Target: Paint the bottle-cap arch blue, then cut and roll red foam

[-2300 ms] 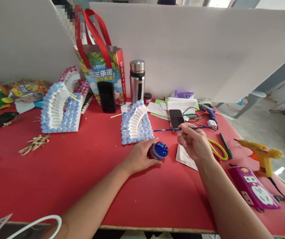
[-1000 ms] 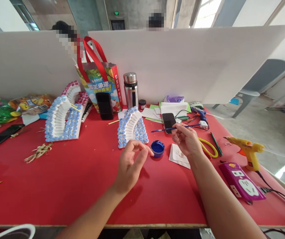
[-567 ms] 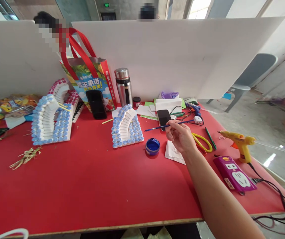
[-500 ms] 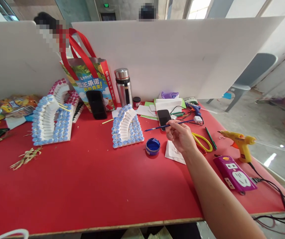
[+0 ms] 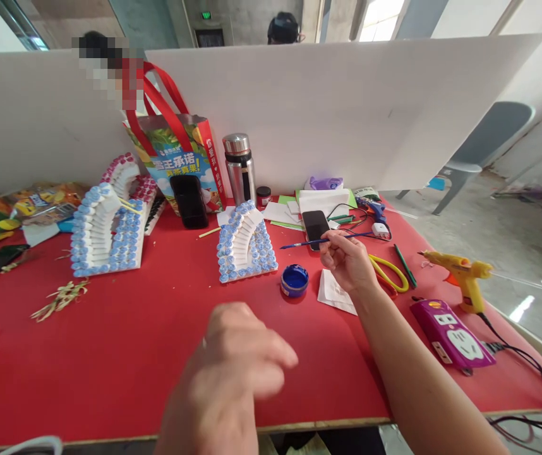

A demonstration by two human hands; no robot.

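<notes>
My right hand (image 5: 347, 259) pinches a thin blue paintbrush (image 5: 299, 244), its tip pointing left. Below the tip stands an open jar of blue paint (image 5: 294, 281). My left hand (image 5: 237, 360), blurred by motion, hovers over the front of the table with loosely bent fingers, slightly apart, and nothing visible in them. Beyond it an arch-shaped piece (image 5: 247, 246) of white sticks with blue-painted round ends stands on the table. A larger similar piece (image 5: 107, 234) stands to the left, in front of one with dark pink ends (image 5: 122, 174).
Behind are a shopping bag (image 5: 180, 158), a steel flask (image 5: 240, 170) and phones (image 5: 189, 201). Folded tissue (image 5: 335, 292) lies near my right wrist. To the right are yellow-handled pliers (image 5: 391, 272), a yellow glue gun (image 5: 465, 272) and a purple power socket (image 5: 455, 335) with cables.
My left hand has come into view from the bottom edge. My right hand keeps the paintbrush in nearly the same place; the whole view has shifted slightly.
</notes>
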